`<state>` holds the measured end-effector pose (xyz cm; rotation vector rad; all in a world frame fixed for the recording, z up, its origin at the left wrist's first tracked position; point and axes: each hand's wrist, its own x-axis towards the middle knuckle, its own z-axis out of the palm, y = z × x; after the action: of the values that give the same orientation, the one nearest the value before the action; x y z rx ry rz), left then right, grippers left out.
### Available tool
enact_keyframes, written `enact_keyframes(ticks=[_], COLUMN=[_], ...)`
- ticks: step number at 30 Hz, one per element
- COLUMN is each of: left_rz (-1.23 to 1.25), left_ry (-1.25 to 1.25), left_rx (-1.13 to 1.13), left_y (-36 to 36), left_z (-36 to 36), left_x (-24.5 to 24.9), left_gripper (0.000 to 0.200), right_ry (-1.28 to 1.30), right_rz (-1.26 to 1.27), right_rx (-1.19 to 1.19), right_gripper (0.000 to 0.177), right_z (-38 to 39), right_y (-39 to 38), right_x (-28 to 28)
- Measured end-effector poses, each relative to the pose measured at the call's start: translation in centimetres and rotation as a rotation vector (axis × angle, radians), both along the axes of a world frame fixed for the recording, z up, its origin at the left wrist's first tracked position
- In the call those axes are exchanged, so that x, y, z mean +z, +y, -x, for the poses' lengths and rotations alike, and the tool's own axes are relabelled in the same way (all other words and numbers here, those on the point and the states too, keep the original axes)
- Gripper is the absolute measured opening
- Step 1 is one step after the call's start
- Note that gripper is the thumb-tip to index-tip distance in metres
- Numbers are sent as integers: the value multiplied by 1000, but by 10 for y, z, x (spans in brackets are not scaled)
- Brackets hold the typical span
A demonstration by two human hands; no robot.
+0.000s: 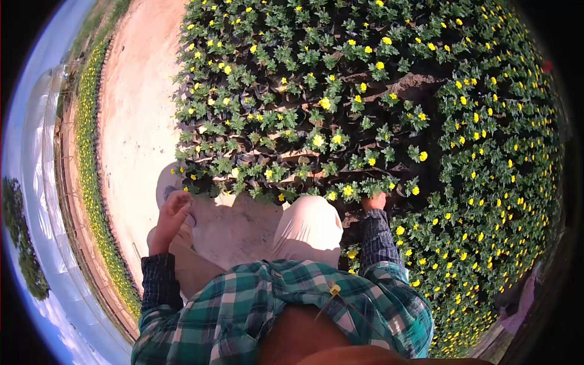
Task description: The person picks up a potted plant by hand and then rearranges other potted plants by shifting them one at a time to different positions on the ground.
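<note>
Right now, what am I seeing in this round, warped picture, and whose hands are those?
No machine here: one camera sits on a person's head, looking down; its wide lens bends the scene round. The checked sleeves are that person's own. The left hand is raised above the left leg, fingers curled; whether it holds anything I cannot tell. The right hand reaches into the potted plants with yellow flowers, its grip hidden by leaves. A dirt path runs along the left.

Bare dirt path (137, 121); plastic greenhouse sheeting (38, 158); distant tree (19, 240)
</note>
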<state>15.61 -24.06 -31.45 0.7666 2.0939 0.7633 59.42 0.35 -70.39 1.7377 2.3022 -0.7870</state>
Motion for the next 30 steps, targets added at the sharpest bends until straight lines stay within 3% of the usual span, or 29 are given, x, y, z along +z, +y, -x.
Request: enact_keyframes(ticks=[4, 7, 11, 13, 15, 17, 20, 24, 27, 28, 30], left_rz=[-46, -110, -179, -242, -232, -46, 195, 69, 289, 191, -171], left_ry=[191, 243, 265, 319, 350, 360, 590, 146, -260, -147, 197], left_rx=[-94, -311, -610, -735, -816, -811, -1066, -707, -330, -657, -1196], left_y=[71, 167, 302, 351, 388, 404, 418, 418, 422, 425, 432], left_z=[34, 47, 55, 49, 58, 66, 82, 99, 90, 114, 160], left_x=[46, 35, -41, -85, -144, -194, -264, -311, -312, -352, -434], left_gripper=[20, 20, 26, 25, 26, 24, 25, 18, 5, 9, 26], right_ry=[-42, -112, -116, -52, -51, 31, 86, 118, 41, 65, 57], right_rz=[47, 118, 68, -32, -166, -347, -318, -334, -426, -375, -227], right_rx=[28, -33, -14, 56, 162, 280, 308, 262, 231, 237, 72], right_gripper=[45, 51, 58, 50, 27, 25, 25, 26, 32, 35, 37], right_z=[6, 7, 4, -1, -1, -6, -14, -8, -21, -10, -31], right_y=[1, 3, 1, 1, 2, 0, 1, -4, -10, -5, -25], right_x=[6, -12, -17, -21, -17, -17, -13, -12, -45, -24, -89])
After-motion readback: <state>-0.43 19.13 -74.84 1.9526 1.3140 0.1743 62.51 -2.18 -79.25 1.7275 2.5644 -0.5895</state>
